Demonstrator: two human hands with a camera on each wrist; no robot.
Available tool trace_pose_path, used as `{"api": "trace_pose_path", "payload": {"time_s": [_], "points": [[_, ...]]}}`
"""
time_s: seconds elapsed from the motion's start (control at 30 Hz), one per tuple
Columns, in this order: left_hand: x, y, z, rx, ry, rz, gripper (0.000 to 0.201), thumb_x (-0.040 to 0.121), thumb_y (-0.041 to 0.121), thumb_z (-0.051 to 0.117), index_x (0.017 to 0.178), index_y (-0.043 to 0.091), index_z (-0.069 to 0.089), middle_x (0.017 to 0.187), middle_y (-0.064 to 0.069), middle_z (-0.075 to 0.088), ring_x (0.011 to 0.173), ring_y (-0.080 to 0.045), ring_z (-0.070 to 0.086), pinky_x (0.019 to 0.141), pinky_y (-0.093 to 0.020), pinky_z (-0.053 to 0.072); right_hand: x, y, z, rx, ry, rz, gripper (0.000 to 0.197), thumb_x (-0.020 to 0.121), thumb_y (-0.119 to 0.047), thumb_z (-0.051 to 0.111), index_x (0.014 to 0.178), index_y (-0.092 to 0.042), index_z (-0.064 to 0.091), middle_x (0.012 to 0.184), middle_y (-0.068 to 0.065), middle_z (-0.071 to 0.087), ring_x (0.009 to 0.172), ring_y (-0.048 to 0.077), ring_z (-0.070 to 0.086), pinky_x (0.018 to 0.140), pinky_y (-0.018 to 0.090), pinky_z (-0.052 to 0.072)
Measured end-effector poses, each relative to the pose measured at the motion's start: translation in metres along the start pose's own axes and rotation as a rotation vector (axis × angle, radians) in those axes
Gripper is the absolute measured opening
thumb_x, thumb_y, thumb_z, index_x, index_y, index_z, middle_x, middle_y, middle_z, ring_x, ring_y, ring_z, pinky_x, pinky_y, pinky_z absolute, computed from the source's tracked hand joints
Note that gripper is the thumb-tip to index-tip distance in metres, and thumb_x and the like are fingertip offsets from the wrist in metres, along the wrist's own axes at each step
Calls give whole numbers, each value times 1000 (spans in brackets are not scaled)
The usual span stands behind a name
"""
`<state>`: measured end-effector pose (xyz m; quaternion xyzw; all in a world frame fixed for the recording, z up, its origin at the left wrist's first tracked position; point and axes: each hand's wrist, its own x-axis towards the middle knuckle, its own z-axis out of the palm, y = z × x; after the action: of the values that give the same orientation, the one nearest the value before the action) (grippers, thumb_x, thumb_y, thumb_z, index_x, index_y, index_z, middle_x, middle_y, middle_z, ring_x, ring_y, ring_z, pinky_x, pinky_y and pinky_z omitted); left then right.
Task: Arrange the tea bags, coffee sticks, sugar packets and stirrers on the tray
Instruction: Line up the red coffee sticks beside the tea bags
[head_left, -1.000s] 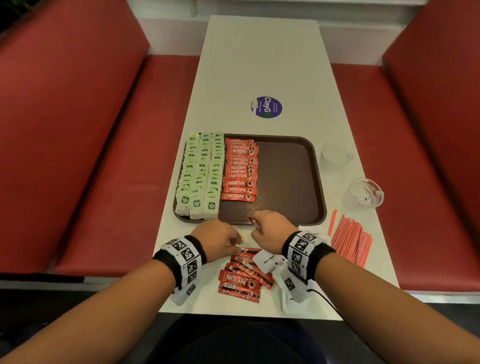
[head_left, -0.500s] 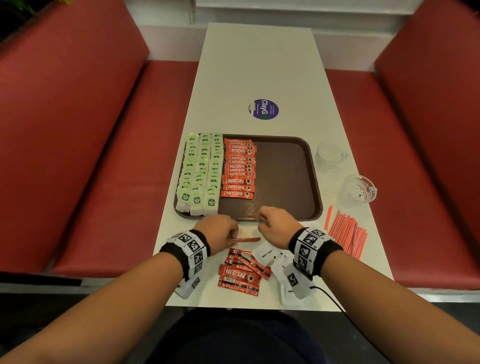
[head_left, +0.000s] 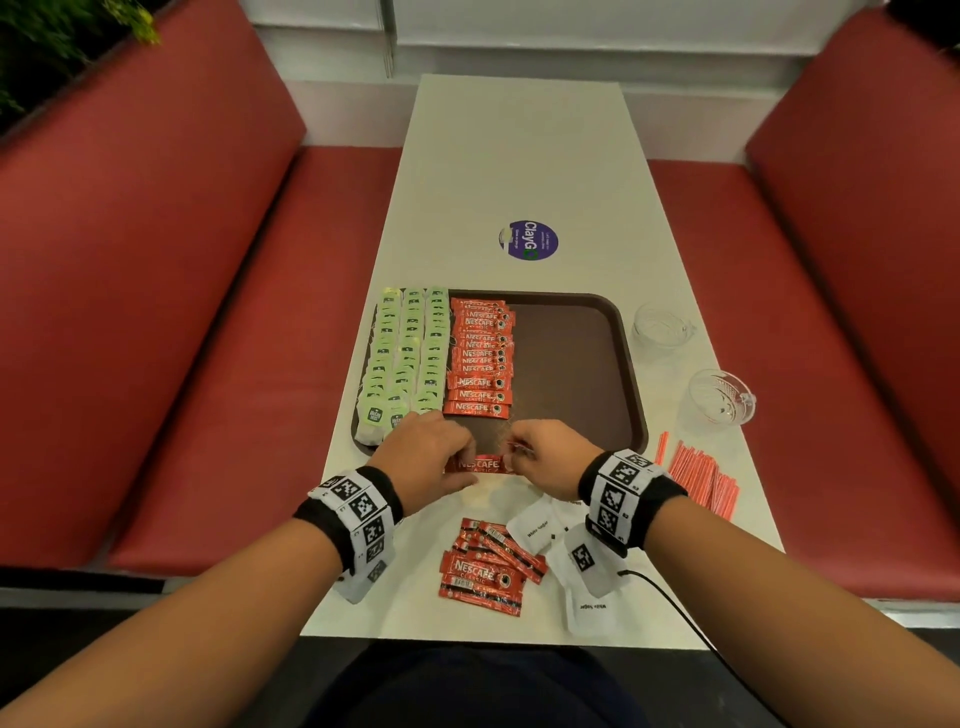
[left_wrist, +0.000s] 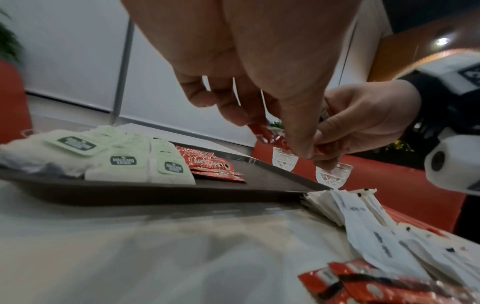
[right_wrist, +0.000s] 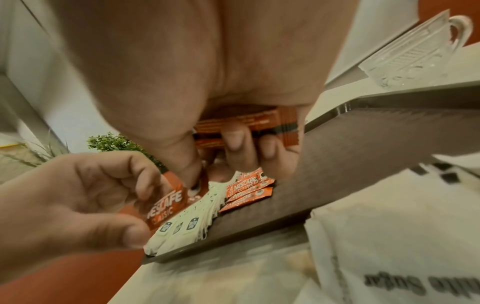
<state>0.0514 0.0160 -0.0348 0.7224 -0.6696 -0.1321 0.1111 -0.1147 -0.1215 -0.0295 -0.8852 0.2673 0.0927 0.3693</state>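
Observation:
Both hands hold one red coffee stick (head_left: 480, 464) by its ends, label up, just over the near rim of the brown tray (head_left: 571, 364). My left hand (head_left: 431, 452) pinches its left end and my right hand (head_left: 545, 454) pinches the right end with thumb and forefinger. The right hand's other fingers curl round a small stack of coffee sticks (right_wrist: 246, 125) in the palm. On the tray, green tea bags (head_left: 405, 353) lie in three columns at the left, with a column of coffee sticks (head_left: 480, 358) beside them. The tray's right half is bare.
Loose coffee sticks (head_left: 488, 566) and white sugar packets (head_left: 537, 530) lie on the table near me. Red stirrers (head_left: 701, 478) are heaped at the right edge. Two glass cups (head_left: 660, 327) (head_left: 722, 397) stand right of the tray. Red benches flank the table.
Both hands have risen from the loose pile towards the tray's near rim. A single coffee stick, first seen edge-on between them, is now held flat with its label up.

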Motion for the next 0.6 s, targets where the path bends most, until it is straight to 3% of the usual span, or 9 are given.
{"api": "trace_pose_path", "payload": {"time_s": [0.13, 0.23, 0.3, 0.4, 0.6], "points": [[8, -1, 0, -109, 45, -130, 25, 87, 48, 68, 106, 33, 65, 86, 15, 54, 84, -8, 48, 79, -29, 40, 3, 1, 1, -19, 44, -6, 17, 96, -16, 55, 85, -27, 60, 89, -9, 61, 83, 10, 58, 74, 26, 44], [18, -5, 3, -5, -17, -106, 19, 93, 44, 62, 106, 34, 70, 92, 13, 66, 90, -13, 50, 76, -31, 33, 3, -1, -1, -23, 70, -11, 17, 96, -18, 54, 83, -28, 57, 91, -6, 61, 84, 14, 59, 79, 34, 50], [27, -8, 3, 15, -19, -135, 18, 94, 44, 61, 104, 34, 72, 93, 11, 67, 90, -14, 49, 78, -33, 36, 3, -2, -5, -17, 115, 20, 9, 97, -19, 53, 92, -23, 59, 97, -2, 63, 88, 18, 60, 82, 36, 52], [41, -17, 3, 58, -24, -251, 17, 94, 45, 60, 102, 34, 70, 92, 9, 64, 96, -17, 50, 89, -37, 41, 3, -1, -13, -23, 137, 134, 8, 99, -17, 49, 106, -16, 50, 96, 3, 62, 83, 19, 59, 73, 33, 47], [71, -33, 14, 252, -208, -290, 24, 93, 53, 58, 107, 38, 70, 107, 7, 68, 107, -21, 51, 93, -40, 42, 1, 2, -23, 21, 109, 197, 11, 96, -13, 46, 102, -14, 38, 83, 4, 56, 67, 17, 52, 58, 30, 39]]}}
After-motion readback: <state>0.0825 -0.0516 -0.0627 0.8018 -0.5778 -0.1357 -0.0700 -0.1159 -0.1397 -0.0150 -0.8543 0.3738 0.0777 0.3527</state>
